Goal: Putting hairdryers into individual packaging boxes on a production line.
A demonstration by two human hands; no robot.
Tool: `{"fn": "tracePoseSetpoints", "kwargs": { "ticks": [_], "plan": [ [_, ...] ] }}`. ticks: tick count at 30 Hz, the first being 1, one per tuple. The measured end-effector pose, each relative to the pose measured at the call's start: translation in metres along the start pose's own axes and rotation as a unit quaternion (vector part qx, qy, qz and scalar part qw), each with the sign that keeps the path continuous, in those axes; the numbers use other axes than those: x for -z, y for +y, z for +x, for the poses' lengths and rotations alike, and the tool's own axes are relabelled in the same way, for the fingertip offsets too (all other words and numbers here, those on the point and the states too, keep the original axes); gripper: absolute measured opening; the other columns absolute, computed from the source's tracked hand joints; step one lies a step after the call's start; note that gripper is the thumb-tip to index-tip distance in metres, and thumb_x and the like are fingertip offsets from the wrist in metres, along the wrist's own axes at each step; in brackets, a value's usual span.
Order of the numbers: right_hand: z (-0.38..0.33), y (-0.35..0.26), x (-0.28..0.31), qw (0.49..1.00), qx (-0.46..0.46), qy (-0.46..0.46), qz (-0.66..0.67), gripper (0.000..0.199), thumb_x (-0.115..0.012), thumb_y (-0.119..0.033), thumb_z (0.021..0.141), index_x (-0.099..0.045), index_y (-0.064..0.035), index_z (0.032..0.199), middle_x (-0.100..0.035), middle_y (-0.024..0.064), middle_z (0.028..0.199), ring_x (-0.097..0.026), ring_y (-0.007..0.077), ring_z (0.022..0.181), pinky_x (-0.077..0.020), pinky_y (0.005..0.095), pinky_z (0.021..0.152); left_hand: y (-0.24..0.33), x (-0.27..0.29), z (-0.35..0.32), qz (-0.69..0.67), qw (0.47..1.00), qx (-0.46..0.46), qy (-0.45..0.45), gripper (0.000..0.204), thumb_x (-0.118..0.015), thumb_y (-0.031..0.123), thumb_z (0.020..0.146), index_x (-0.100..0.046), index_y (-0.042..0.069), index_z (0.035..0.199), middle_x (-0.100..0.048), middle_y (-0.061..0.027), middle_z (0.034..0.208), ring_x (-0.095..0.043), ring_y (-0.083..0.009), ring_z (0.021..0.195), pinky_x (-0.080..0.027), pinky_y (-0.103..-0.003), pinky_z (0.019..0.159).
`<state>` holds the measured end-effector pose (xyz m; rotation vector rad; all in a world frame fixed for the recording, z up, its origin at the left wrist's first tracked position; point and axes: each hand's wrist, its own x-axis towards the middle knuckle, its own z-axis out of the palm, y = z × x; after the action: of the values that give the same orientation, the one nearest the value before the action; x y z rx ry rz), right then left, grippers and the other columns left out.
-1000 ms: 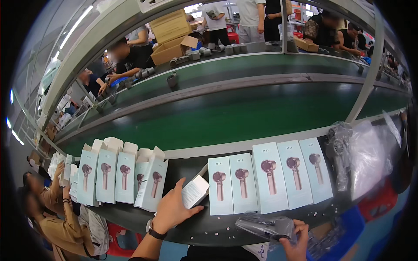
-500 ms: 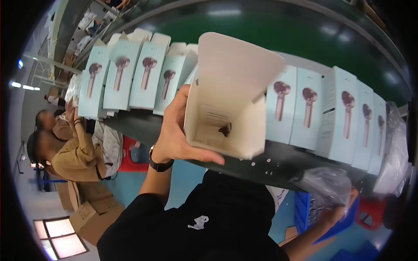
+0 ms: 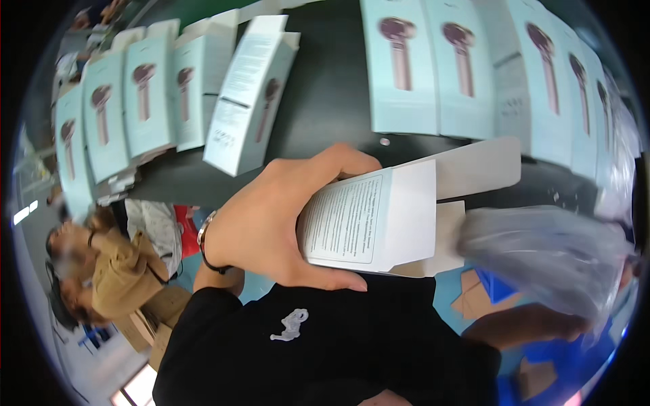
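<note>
Half a second ago the left hand (image 3: 271, 223) held the box (image 3: 369, 220) with its open mouth turned up toward the camera. Now the box lies on its side close to the chest, printed face up, mouth toward the right, the flap (image 3: 467, 169) standing out. The left fingers are closed around the box. The bag (image 3: 548, 254), a grey plastic one with something inside, has come up beside the mouth, almost touching it. The right hand (image 3: 528, 325) shows only partly under the bag, blurred; it seems to hold the bag, but I cannot tell its fingers. Judging from this, the bag is about to go in. More boxes (image 3: 420, 68) lie on the table (image 3: 325, 95).
</note>
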<state>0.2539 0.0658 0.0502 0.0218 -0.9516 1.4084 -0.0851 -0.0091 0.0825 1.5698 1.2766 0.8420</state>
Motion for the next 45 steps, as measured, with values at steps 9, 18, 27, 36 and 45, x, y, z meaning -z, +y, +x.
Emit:
{"fn": "tracePoseSetpoints", "kwargs": {
  "ticks": [9, 18, 27, 36, 45],
  "plan": [
    [0.077, 0.029, -0.032, 0.828, -0.294, -0.161, -0.45, 0.066, -0.075, -0.052, 0.065, -0.048, -0.0024, 0.098, -0.054, 0.0132, 0.092, -0.055, 0.0188, 0.083, -0.044, 0.0282, 0.074, -0.011, -0.042, 0.041, -0.139, 0.979, 0.032, -0.145, 0.079, -0.085, 0.026, 0.062, -0.041, 0.003, 0.123, -0.063, -0.0158, 0.096, -0.065, -0.0332, 0.086, -0.049, -0.034, 0.077],
    [0.085, 0.021, -0.044, 0.697, -0.404, -0.178, -0.565, 0.041, -0.07, -0.034, 0.072, -0.061, 0.0037, 0.087, -0.06, 0.0113, 0.084, -0.055, 0.0227, 0.077, -0.0406, 0.03, 0.068, 0.008, -0.074, 0.074, -0.485, 0.849, 0.185, -0.105, 0.096, -0.081, -0.001, 0.063, -0.022, 0.004, 0.138, -0.056, -0.0166, 0.121, -0.057, -0.024, 0.11, -0.045, -0.034, 0.091],
    [0.062, 0.025, -0.04, 0.615, -0.406, -0.252, -0.627, 0.026, -0.068, -0.002, 0.074, -0.06, -0.0004, 0.099, -0.061, 0.0132, 0.095, -0.058, 0.0255, 0.084, -0.0429, 0.0294, 0.076, -0.016, -0.096, 0.072, -0.384, 0.912, 0.081, -0.121, 0.089, -0.078, -0.002, 0.068, -0.023, 0.007, 0.138, -0.055, -0.017, 0.114, -0.064, -0.0254, 0.097, -0.053, -0.032, 0.078],
    [-0.034, 0.051, -0.018, 0.858, -0.144, -0.029, -0.493, 0.034, -0.072, -0.017, 0.077, -0.062, 0.0064, 0.1, -0.064, 0.0209, 0.103, -0.061, 0.035, 0.1, -0.0463, 0.0421, 0.088, -0.05, -0.121, 0.056, -0.354, 0.93, -0.096, 0.002, 0.087, -0.08, 0.005, 0.069, -0.03, 0.0, 0.14, -0.054, -0.0181, 0.119, -0.062, -0.0223, 0.101, -0.052, -0.032, 0.08],
    [-0.057, 0.094, -0.023, 0.801, 0.037, 0.323, -0.503, 0.061, -0.076, -0.039, 0.076, -0.057, 0.0018, 0.117, -0.055, 0.0186, 0.119, -0.054, 0.0319, 0.112, -0.042, 0.0425, 0.095, -0.06, -0.107, 0.089, -0.229, 0.949, -0.041, -0.211, 0.04, -0.077, 0.009, 0.071, -0.066, 0.008, 0.109, -0.056, -0.0166, 0.118, -0.056, -0.0288, 0.107, -0.045, -0.034, 0.089]
  ]
}}
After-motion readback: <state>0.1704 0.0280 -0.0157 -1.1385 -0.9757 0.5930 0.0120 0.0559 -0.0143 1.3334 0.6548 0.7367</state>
